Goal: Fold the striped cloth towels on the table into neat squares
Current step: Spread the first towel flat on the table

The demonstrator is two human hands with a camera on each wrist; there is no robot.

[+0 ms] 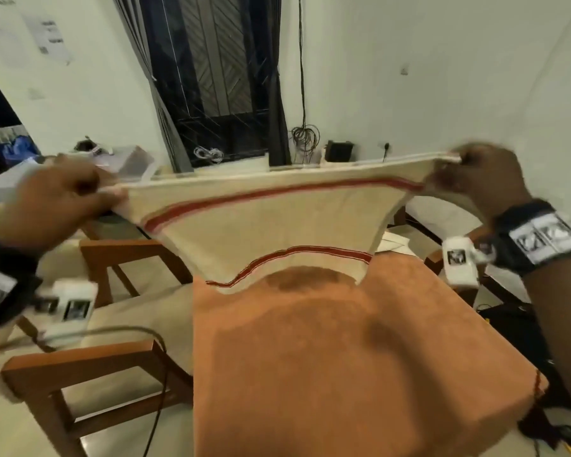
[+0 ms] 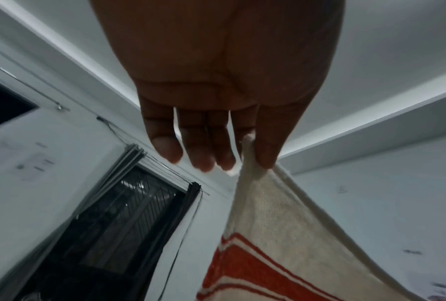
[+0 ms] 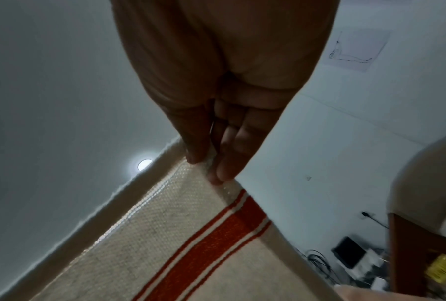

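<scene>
A cream towel with red stripes (image 1: 264, 222) hangs in the air above the table, stretched taut between both hands. My left hand (image 1: 109, 192) pinches its upper left corner between thumb and forefinger; the left wrist view shows that pinch on the towel (image 2: 270, 220), with the other fingers (image 2: 204, 154) loosely extended. My right hand (image 1: 455, 163) pinches the upper right corner, and the right wrist view shows thumb and fingers closed on the towel (image 3: 180, 224) edge. The towel's lower edge hangs just above the orange table covering (image 1: 343, 357).
A wooden chair with cream cushions (image 1: 112, 324) stands left of the table, with a cable trailing over it. A dark window with blinds (image 1: 218, 77) is straight ahead. Papers and wires lie at the far right past the table edge.
</scene>
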